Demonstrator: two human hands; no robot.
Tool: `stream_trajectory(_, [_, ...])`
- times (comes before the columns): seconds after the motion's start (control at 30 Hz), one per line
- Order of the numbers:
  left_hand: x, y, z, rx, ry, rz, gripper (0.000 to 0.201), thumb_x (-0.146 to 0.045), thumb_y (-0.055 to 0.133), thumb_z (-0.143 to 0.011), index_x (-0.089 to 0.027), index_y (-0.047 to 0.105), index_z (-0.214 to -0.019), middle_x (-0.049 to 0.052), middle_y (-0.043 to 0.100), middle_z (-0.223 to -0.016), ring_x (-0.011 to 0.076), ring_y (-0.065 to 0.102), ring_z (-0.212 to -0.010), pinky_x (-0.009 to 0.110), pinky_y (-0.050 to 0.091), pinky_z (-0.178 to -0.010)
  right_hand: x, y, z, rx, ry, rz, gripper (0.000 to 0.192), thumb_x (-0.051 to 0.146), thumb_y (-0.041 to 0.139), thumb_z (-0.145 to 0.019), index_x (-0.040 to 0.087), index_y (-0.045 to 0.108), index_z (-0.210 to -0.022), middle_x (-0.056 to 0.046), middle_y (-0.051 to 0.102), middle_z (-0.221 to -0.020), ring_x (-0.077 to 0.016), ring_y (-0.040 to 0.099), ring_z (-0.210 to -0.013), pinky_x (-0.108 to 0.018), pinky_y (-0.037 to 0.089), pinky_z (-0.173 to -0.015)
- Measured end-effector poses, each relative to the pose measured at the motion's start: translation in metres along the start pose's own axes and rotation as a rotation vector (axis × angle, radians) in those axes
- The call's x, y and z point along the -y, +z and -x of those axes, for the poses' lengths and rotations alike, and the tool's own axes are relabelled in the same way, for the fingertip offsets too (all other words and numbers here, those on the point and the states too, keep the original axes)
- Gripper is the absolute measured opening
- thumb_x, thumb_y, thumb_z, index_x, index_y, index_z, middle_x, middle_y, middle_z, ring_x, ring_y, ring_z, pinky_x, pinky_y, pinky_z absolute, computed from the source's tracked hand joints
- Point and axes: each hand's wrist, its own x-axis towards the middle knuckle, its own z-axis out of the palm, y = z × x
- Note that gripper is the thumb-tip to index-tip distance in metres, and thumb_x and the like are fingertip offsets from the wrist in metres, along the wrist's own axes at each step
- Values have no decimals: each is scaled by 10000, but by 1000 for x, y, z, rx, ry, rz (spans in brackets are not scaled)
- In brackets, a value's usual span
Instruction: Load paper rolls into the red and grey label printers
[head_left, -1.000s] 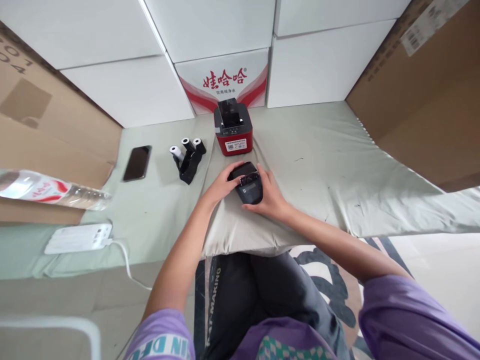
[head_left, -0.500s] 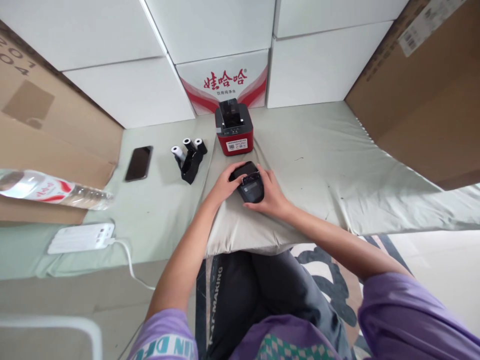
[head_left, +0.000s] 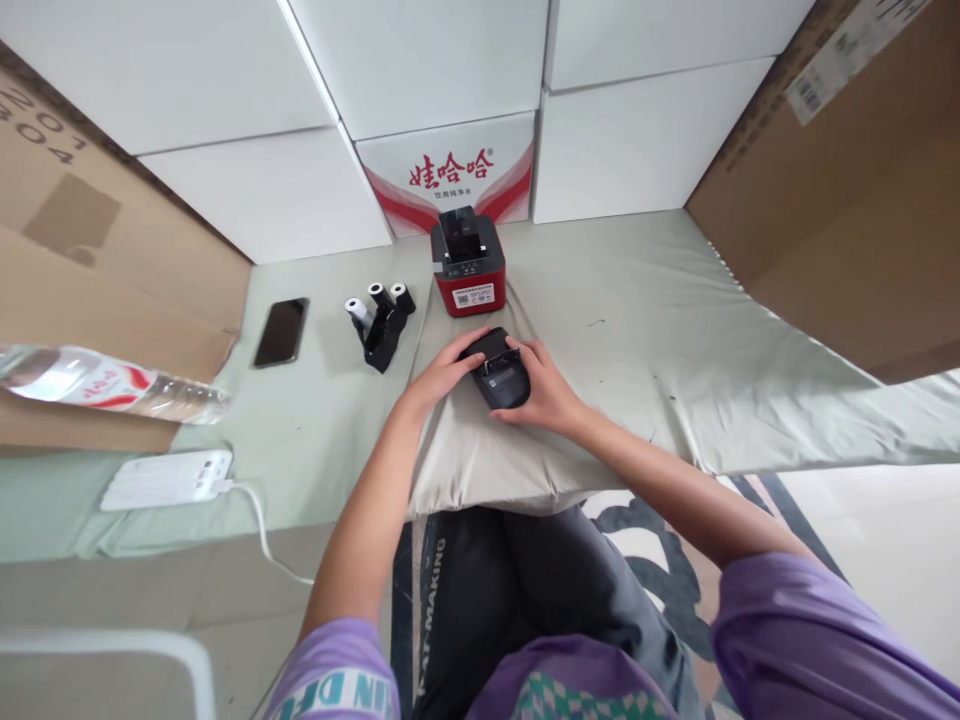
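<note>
Red printer (head_left: 469, 264), three paper rolls (head_left: 380, 303), phone (head_left: 280, 332) — power bank (head_left: 166, 480), water bottle (head_left: 105, 383).

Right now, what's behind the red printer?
A white carton with red lettering stands right behind the red printer, among plain white boxes. The printer covers the carton's bottom middle, so nothing can be told about that part.

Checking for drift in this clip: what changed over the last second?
Little. Both hands, left and right, keep their grip on the black printer; the paper showing at its slot a second ago is no longer seen. The view tilted slightly. Red printer, rolls and phone stayed put.
</note>
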Motion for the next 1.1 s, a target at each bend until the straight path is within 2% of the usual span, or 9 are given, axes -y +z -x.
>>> stream_trajectory(0.33, [0, -6, -5, 21, 10, -109, 714, -529, 779, -825, -227, 632, -1455, 113, 538, -1589, 352, 434, -1521, 527, 307, -1279, 0, -5, -5, 28, -14, 42, 1161, 511, 954, -573, 198, 394, -1541, -178, 520, -1340, -404, 561, -1303, -590, 486, -1129])
stream_trajectory(0.47, [1, -4, -3, 17, 30, -63, 732, -595, 769, -824, -228, 642, -1445, 112, 560, -1571, 352, 453, -1509, 505, 332, -1269, 0, -2, -4, 3, -13, 38, 1147, 525, 936, -583, 211, 390, -1542, -172, 522, -1332, -408, 567, -1277, -607, 485, -1116])
stream_trajectory(0.7, [9, 3, 4, -85, 42, -47, 772, -629, 731, -856, -215, 594, -1493, 126, 557, -1571, 337, 502, -1473, 489, 368, -1249, -4, 6, 0, -63, -4, 6, 1087, 408, 851, -621, 189, 337, -1554, -194, 481, -1395, -405, 513, -1346, -597, 444, -1163])
stream_trajectory(0.83, [14, 3, 2, -157, 74, -7, 823, -671, 691, -868, -183, 558, -1517, 156, 559, -1563, 331, 497, -1481, 481, 366, -1251, -9, 0, -7, -139, 42, -3, 1030, 429, 847, -587, 196, 396, -1483, -180, 545, -1330, -424, 539, -1281, -641, 457, -1119])
stream_trajectory(0.93, [20, 2, -1, -180, 91, -11, 824, -674, 703, -854, -197, 561, -1512, 165, 578, -1543, 340, 486, -1489, 498, 390, -1232, -14, -12, -14, -253, 95, 32, 962, 436, 839, -592, 192, 442, -1434, -165, 577, -1276, -432, 557, -1229, -655, 468, -1091])
stream_trajectory(1.1, [22, 4, 0, -163, 110, -115, 745, -589, 711, -876, -206, 566, -1498, 171, 597, -1521, 331, 520, -1463, 515, 428, -1194, -38, -40, -35, -472, 216, 130, 1014, 475, 820, -652, 167, 363, -1503, -199, 515, -1363, -454, 492, -1330, -672, 409, -1156])
